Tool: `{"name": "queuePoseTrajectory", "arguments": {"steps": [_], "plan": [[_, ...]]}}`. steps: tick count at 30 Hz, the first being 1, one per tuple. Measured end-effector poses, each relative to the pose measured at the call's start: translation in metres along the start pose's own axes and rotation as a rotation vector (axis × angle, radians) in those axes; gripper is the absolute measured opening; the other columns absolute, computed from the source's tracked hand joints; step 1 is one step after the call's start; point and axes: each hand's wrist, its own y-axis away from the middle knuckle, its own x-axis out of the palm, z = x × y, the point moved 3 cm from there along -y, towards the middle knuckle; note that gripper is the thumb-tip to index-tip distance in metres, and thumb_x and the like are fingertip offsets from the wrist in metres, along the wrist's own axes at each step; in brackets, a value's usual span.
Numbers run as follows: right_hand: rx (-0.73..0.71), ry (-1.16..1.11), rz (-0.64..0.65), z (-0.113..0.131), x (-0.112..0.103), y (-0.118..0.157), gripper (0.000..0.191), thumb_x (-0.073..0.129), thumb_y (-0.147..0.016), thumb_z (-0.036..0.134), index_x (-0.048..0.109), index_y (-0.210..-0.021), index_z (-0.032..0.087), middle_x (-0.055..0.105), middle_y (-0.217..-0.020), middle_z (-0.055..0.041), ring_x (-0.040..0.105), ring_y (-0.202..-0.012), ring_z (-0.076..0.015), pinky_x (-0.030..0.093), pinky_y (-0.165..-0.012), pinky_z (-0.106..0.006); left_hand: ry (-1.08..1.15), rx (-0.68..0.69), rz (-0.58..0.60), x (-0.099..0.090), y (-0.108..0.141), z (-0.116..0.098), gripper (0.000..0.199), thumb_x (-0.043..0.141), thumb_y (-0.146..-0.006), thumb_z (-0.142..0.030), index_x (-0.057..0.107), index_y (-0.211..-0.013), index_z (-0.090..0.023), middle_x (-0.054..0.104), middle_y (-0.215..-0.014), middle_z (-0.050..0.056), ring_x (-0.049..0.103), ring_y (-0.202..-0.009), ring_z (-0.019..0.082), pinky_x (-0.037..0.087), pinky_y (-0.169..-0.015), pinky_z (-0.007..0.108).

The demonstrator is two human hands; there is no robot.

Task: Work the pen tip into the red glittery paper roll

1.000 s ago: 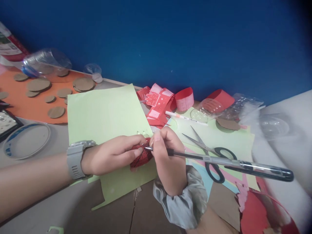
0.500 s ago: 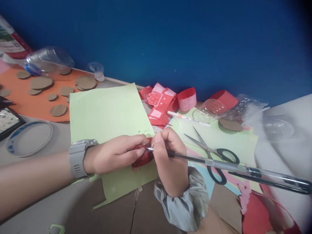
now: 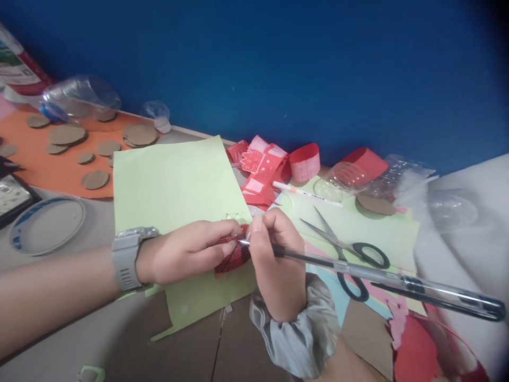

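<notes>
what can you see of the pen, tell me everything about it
The pen is slim: silver, metal-looking tip, dark grip, clear, plastic-looking barrel, dark far end with a black clip alongside. It slants down to the right across the view, its barrel passing in front of the scissors. The right hand holds it under the thumb. The tip points at the red piece by the left hand; whether it touches is hard to tell.

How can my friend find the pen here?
Start at the blue wall, then drop to the right hand, with grey bunched cloth at its wrist. The pen sticks out of it, metal tip at the red-and-black piece. Unlike the white marker, its barrel is clear with a black end.
</notes>
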Motion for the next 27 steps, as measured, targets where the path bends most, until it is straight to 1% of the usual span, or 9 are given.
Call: {"name": "queuePoseTrajectory", "arguments": {"steps": [8, 12, 18, 27], "plan": [[0.001, -0.016, 0.002, -0.0014, -0.0001, 0.0006, 0.029, 0.048, -0.086, 0.018, 0.032, -0.062, 0.022, 0.030, -0.055, 0.0076, 0.030, -0.050, -0.0073, 0.028, -0.046, -0.021, 0.043, 0.001, 0.019, -0.0003, 0.0000, -0.0054, 0.017, 0.034, -0.099, -0.019, 0.045, -0.085, -0.016, 0.052, -0.078, -0.001, 0.048, -0.070, 0.013, 0.040, -0.067, 0.023], [0.002, -0.024, -0.006, -0.0009, 0.0001, 0.0005, 0.028, 0.047, -0.085, 0.016, 0.032, -0.062, 0.022, 0.030, -0.055, 0.0077, 0.030, -0.050, -0.0071, 0.028, -0.045, -0.021, 0.052, -0.008, 0.006, -0.0007, -0.0009, -0.0055, 0.016, 0.035, -0.098, -0.019, 0.046, -0.087, -0.016, 0.053, -0.078, -0.001, 0.048, -0.070, 0.013, 0.040, -0.068, 0.023], [-0.016, -0.002, -0.005, -0.0004, 0.0004, 0.0000, 0.029, 0.048, -0.085, 0.016, 0.031, -0.062, 0.022, 0.029, -0.055, 0.0078, 0.030, -0.049, -0.0070, 0.028, -0.045, -0.021, 0.081, 0.014, 0.024, 0.0004, -0.0007, -0.0070, 0.017, 0.034, -0.098, -0.015, 0.045, -0.084, -0.017, 0.054, -0.077, -0.002, 0.049, -0.069, 0.012, 0.040, -0.067, 0.022], [-0.025, -0.009, 0.024, -0.0026, -0.0006, 0.0007, 0.029, 0.047, -0.087, 0.016, 0.032, -0.063, 0.022, 0.029, -0.056, 0.0073, 0.030, -0.051, -0.0078, 0.028, -0.047, -0.022, 0.078, 0.017, 0.019, -0.0001, -0.0015, -0.0071, 0.017, 0.035, -0.097, -0.015, 0.045, -0.084, -0.017, 0.054, -0.078, -0.001, 0.049, -0.070, 0.013, 0.041, -0.068, 0.021]]}}
